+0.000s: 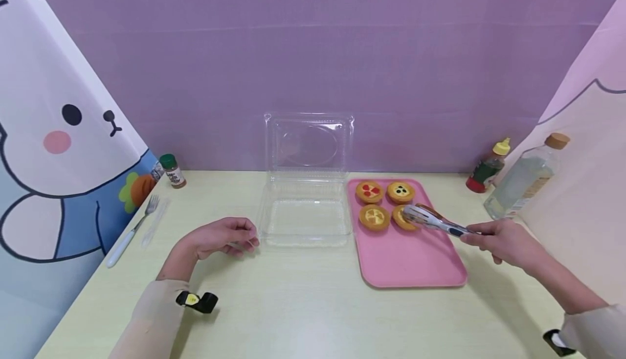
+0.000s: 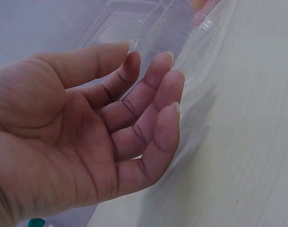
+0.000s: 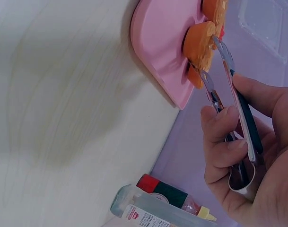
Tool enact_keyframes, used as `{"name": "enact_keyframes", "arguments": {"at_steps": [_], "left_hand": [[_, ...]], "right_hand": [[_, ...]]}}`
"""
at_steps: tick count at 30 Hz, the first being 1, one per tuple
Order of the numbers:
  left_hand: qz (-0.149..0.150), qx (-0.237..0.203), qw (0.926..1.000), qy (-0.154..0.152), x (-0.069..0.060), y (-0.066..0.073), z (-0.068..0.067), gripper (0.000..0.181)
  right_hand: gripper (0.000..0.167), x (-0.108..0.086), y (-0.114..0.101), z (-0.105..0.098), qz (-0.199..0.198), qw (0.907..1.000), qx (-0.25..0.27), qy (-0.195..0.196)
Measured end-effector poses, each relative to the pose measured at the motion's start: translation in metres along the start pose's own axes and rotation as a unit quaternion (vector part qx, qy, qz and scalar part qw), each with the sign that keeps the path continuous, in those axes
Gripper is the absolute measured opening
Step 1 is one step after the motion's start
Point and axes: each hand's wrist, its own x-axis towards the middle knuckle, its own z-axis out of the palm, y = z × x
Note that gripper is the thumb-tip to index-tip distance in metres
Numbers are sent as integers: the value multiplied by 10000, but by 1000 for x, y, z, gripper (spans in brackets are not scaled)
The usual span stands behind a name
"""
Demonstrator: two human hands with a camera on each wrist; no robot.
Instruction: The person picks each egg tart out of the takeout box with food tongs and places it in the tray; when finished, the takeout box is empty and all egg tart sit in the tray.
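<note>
My right hand (image 1: 508,244) grips a pair of metal tongs (image 1: 435,221) over the pink tray (image 1: 411,264). The tong tips reach the near right egg tart (image 1: 402,218); in the right wrist view they stand on either side of a tart (image 3: 199,45). Three more tarts share the tray: one with red topping (image 1: 369,191), one with dark dots (image 1: 400,191), one with yellow pieces (image 1: 374,218). My left hand (image 1: 222,238) holds nothing, fingers loosely bent, beside the near left corner of a clear plastic box (image 1: 305,239) with its lid raised.
On the left lie a fork (image 1: 133,233) and a clear wrapped utensil (image 1: 155,223), with a green-capped spice jar (image 1: 173,171) behind them. At the back right stand a sauce bottle (image 1: 488,166) and a corked clear bottle (image 1: 525,177). A purple cloth (image 1: 313,65) hangs behind the table.
</note>
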Motion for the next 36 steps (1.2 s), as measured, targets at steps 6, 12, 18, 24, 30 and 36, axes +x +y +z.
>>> {"name": "enact_keyframes", "arguments": {"at_steps": [6,12,18,24,30,36], "left_hand": [[25,-19,10000,-19,0,-1,0,25],[44,-28,10000,-12,0,-1,1,25],[54,-32,10000,-17,0,-1,1,26],[43,-29,10000,-10,0,-1,1,25],[16,-11,10000,-9,0,-1,1,26],[26,-18,10000,5,0,0,1,27]], "right_hand": [[48,0,0,0,0,10000,15,-34],[49,2,1,0,18,10000,-71,-59],[53,2,1,-2,142,9996,-240,-84],[60,0,2,-7,134,9987,-497,-26],[62,-5,6,-20,186,9985,-509,-13],[61,-8,14,-31,287,9995,-81,122]]}}
